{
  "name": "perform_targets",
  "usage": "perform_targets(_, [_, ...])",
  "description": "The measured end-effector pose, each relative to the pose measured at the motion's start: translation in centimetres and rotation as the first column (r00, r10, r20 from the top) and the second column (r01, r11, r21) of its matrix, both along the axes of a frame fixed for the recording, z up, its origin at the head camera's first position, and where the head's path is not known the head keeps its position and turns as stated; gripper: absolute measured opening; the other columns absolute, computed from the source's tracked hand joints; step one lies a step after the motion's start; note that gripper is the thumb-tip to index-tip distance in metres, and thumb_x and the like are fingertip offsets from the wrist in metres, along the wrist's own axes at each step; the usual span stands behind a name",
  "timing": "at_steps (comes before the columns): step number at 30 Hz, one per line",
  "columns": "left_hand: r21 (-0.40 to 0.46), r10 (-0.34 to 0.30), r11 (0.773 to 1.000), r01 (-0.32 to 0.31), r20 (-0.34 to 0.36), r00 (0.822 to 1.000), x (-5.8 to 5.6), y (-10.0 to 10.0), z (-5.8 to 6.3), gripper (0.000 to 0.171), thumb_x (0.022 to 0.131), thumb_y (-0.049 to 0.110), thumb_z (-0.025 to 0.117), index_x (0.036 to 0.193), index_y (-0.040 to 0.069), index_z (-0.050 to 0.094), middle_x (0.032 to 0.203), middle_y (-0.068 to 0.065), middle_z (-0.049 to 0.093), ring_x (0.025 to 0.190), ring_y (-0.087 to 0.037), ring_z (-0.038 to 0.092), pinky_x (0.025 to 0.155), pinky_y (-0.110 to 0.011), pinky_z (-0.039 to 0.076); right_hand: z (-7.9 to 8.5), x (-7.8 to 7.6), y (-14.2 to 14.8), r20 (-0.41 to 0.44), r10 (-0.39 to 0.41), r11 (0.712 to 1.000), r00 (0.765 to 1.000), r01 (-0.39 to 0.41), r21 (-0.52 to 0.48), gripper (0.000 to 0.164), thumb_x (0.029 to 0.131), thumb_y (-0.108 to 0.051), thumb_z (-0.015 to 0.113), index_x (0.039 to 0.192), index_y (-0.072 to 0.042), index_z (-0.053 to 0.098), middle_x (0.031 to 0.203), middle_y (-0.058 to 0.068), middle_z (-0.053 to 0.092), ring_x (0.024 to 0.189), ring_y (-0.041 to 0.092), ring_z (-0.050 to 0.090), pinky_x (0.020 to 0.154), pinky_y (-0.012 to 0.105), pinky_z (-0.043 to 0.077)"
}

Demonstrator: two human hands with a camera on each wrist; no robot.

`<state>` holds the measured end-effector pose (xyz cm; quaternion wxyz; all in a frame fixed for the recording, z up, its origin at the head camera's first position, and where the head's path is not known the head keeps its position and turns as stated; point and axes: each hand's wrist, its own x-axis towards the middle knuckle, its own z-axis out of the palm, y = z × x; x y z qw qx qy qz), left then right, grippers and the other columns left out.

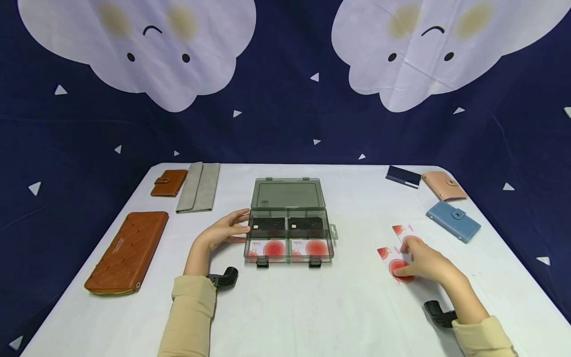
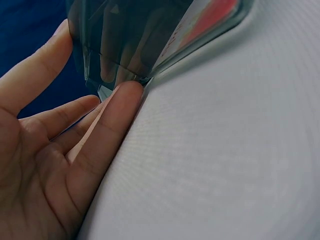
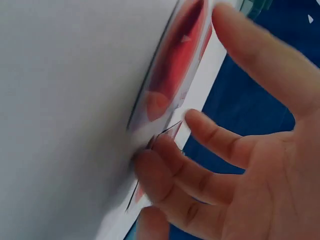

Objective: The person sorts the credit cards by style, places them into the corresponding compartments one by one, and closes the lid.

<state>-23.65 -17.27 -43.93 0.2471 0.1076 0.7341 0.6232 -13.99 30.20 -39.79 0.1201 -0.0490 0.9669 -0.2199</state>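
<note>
A translucent grey-green plastic box [image 1: 289,237] stands in the middle of the table with its lid [image 1: 289,193] folded back. Black cards [image 1: 306,224] lie in its two rear compartments, red-and-white cards [image 1: 309,247] in the two front ones. My left hand [image 1: 223,231] rests against the box's left side, fingers extended along the wall [image 2: 115,65]. At the right, my right hand [image 1: 426,260] is over two loose red-and-white cards, a nearer one [image 1: 387,254] and a farther one [image 1: 398,229]. In the right wrist view its fingers are loosely bent at the farther card, the thumb apart from them.
On the left lie a large brown wallet [image 1: 129,253], a small brown card holder [image 1: 169,182] and a grey folding wallet [image 1: 198,187]. At the right are a dark card case [image 1: 403,176], a pinkish-tan wallet [image 1: 444,185] and a blue one [image 1: 453,221]. A dark cloth [image 1: 285,119] hangs behind.
</note>
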Motion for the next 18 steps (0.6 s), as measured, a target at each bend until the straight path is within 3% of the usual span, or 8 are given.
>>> perform_targets(2, [0.002, 0.001, 1.0, -0.001, 0.003, 1.0, 0.0, 0.0, 0.0, 0.075, 0.09, 0.012, 0.059, 0.148, 0.004, 0.013, 0.151, -0.022, 0.013, 0.129, -0.042, 0.032, 0.094, -0.043, 0.048, 0.0, 0.1, 0.0, 0.025, 0.0, 0.999, 1.0, -0.002, 0.042, 0.059, 0.066, -0.032, 0.081, 0.102, 0.002, 0.048, 0.088, 0.016, 0.054, 0.074, 0.027, 0.048, 0.062, 0.039, 0.042])
perform_targets(6, [-0.003, 0.001, 1.0, -0.001, 0.001, 1.0, 0.0, 0.0, 0.0, 0.075, 0.09, 0.012, 0.059, 0.148, 0.003, 0.013, 0.151, -0.022, 0.013, 0.129, -0.043, 0.032, 0.093, -0.044, 0.048, -0.1, -0.4, -0.7, 0.02, 0.04, 0.999, 0.999, -0.04, 0.037, 0.063, 0.064, -0.027, 0.083, 0.106, 0.003, 0.048, 0.091, 0.018, 0.057, 0.078, 0.029, 0.051, 0.068, 0.046, 0.047])
perform_targets(13, [-0.004, 0.001, 1.0, -0.001, -0.001, 1.0, 0.0, -0.1, -0.1, 0.074, 0.09, 0.011, 0.058, 0.148, 0.003, 0.013, 0.151, -0.023, 0.014, 0.129, -0.042, 0.032, 0.094, -0.044, 0.047, -0.1, -2.3, -2.3, 0.05, 0.098, 0.995, 0.994, -0.097, -0.035, 0.068, 0.061, -0.012, 0.084, 0.113, 0.004, 0.042, 0.084, 0.013, 0.052, 0.07, 0.023, 0.046, 0.058, 0.031, 0.04])
perform_targets(18, [-0.005, -0.001, 1.0, 0.001, 0.002, 1.0, 0.0, 0.0, -0.1, 0.074, 0.09, 0.012, 0.059, 0.148, 0.004, 0.013, 0.151, -0.022, 0.014, 0.13, -0.042, 0.032, 0.094, -0.044, 0.048, -0.2, -4.1, -2.9, 0.095, 0.131, 0.989, 0.987, -0.124, -0.076, 0.069, 0.06, -0.006, 0.082, 0.115, 0.006, 0.041, 0.085, 0.013, 0.049, 0.071, 0.022, 0.045, 0.059, 0.029, 0.038])
